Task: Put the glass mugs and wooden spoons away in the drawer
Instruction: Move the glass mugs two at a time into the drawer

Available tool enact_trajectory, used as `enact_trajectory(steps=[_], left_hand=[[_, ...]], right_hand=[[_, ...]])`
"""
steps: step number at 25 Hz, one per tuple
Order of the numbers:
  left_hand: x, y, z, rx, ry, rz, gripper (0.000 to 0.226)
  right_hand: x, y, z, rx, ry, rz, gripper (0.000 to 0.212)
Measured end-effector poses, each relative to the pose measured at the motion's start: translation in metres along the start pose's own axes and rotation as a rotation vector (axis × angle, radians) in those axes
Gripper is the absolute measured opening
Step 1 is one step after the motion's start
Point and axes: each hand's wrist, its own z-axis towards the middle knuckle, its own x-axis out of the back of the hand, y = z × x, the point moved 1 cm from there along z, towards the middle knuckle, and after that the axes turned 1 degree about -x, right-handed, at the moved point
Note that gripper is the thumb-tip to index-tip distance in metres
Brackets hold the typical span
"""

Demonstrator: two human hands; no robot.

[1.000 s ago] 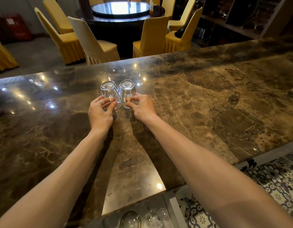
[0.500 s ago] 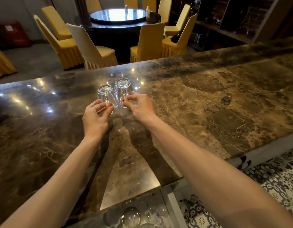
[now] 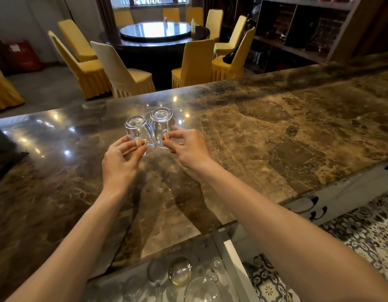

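Two clear glass mugs are upside down and side by side over the brown marble counter (image 3: 275, 131). My left hand (image 3: 121, 162) pinches the pale wooden handle of the left mug (image 3: 137, 131), which tilts toward me. My right hand (image 3: 188, 147) pinches the handle of the right mug (image 3: 161, 123). Below the counter's front edge the drawer (image 3: 230, 256) stands open, with several glass pieces (image 3: 180, 271) lying inside. No wooden spoons are in view.
Beyond the counter stand yellow-covered chairs (image 3: 195, 62) round a dark round table (image 3: 155, 31). A shelf unit (image 3: 297, 29) fills the back right. Patterned floor tiles (image 3: 363, 232) lie at the lower right.
Both hands have lifted and drawn the mugs slightly toward me, the left mug now tilted. The camera has tipped so more of the open drawer shows.
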Motion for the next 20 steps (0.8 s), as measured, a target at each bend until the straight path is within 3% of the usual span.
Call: enact_trajectory(steps=[20], left_hand=[[0.075, 0.018, -0.111, -0.062, -0.075, -0.035, 0.026]], right_hand=[[0.008, -0.031, -0.137, 0.016, -0.079, 0.076, 0.023]])
